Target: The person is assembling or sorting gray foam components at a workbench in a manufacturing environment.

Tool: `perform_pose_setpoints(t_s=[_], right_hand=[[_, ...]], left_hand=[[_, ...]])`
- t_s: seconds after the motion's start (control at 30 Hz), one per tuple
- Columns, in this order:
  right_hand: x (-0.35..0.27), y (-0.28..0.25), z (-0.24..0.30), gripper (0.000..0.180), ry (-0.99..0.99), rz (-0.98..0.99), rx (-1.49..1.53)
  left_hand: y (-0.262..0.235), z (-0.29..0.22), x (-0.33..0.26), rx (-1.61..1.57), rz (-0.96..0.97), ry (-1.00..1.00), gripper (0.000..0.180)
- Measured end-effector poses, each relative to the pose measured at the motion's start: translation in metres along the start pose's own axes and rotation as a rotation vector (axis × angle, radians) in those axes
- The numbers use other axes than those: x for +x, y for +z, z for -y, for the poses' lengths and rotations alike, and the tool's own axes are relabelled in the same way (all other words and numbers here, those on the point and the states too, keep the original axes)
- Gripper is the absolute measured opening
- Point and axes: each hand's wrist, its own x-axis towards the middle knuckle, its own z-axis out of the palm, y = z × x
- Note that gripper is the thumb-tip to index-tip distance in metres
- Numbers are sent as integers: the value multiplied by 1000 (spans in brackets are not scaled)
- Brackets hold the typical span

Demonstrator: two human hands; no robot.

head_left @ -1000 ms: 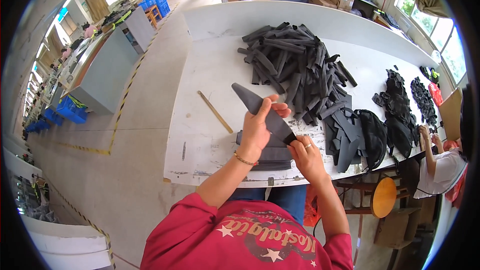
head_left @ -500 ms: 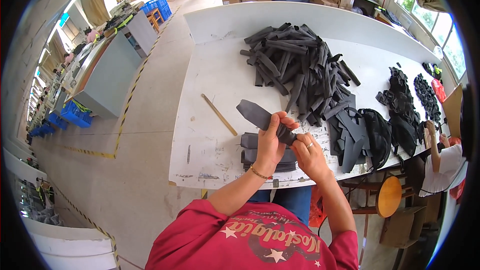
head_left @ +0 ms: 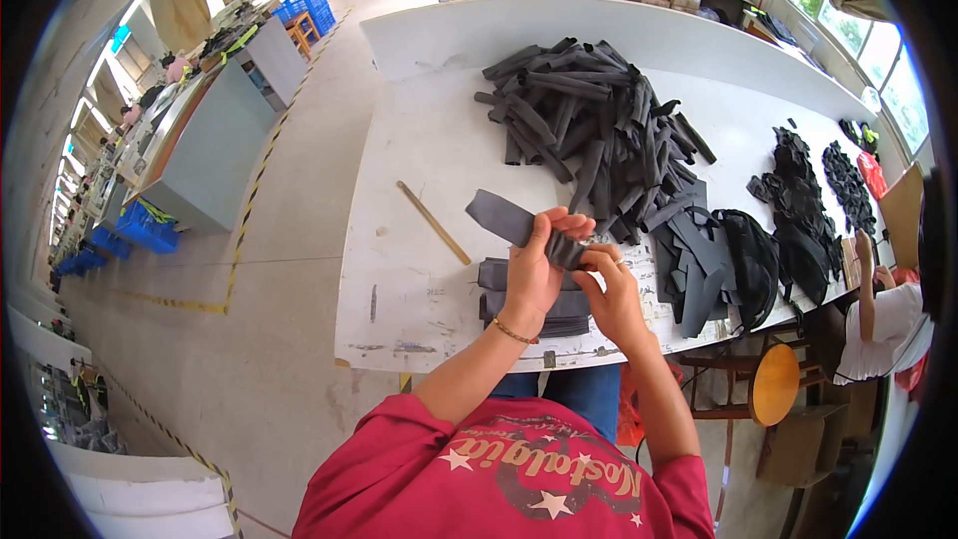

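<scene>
My left hand [head_left: 539,265] grips a long dark grey fabric strip [head_left: 504,220] near its right end, with the rest of the strip slanting up to the left. My right hand [head_left: 611,289] pinches the same end from the right, just beside the left fingers. Both hands hover over a low stack of folded dark strips [head_left: 499,279] lying near the front edge of the white table [head_left: 419,160]. Behind the hands spreads a big heap of loose dark strips [head_left: 589,130].
A thin wooden stick [head_left: 434,223] lies on the table left of the hands. Flat black cut pieces [head_left: 738,260] and smaller black piles [head_left: 798,190] sit to the right. Another person [head_left: 888,314] sits at the far right, near a round orange stool [head_left: 773,384]. Grey benches and blue crates line the left aisle.
The strip has dropped from pointing up and left to lying flatter, and both hands have shifted a little to the right along it.
</scene>
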Motion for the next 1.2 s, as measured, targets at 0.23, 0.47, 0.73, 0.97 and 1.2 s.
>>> perform_pose_setpoints(t_s=[0.23,0.47,0.73,0.97,1.2], right_hand=[[-13,9,-5,14,399,-576,541],[9,4,12,23,674,-289,914],[-5,6,16,21,660,-442,996],[-17,9,3,13,669,-382,973],[-15,-8,-30,11,702,-265,935]], left_hand=[[-8,-18,25,-49,36,135,36],[4,-13,14,-9,222,59,31],[-5,-1,7,-40,180,-42,30],[-17,12,8,-212,89,-68,32],[-43,-44,9,257,-199,25,26]])
